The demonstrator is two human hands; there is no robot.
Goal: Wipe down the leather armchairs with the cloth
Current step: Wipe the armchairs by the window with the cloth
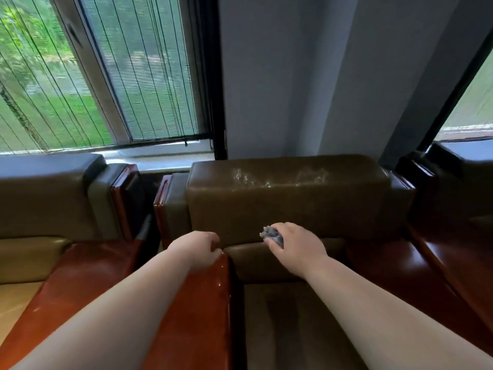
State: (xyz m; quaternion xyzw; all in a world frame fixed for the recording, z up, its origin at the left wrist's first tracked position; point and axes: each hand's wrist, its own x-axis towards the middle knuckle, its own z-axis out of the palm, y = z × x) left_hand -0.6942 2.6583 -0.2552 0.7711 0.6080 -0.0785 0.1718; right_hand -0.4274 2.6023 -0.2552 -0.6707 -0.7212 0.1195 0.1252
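Behind a grey wall and two windows stand three leather armchairs; no writing is legible. Left hand, fingers curled, rests on one wooden armrest. Right hand grips one bunched grey cloth against the middle chair's backrest base.

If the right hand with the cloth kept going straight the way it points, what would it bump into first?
Most likely the armchair's leather backrest: the right hand, gripping the grey cloth, already points at its lower edge. Whether they touch yet is unclear.
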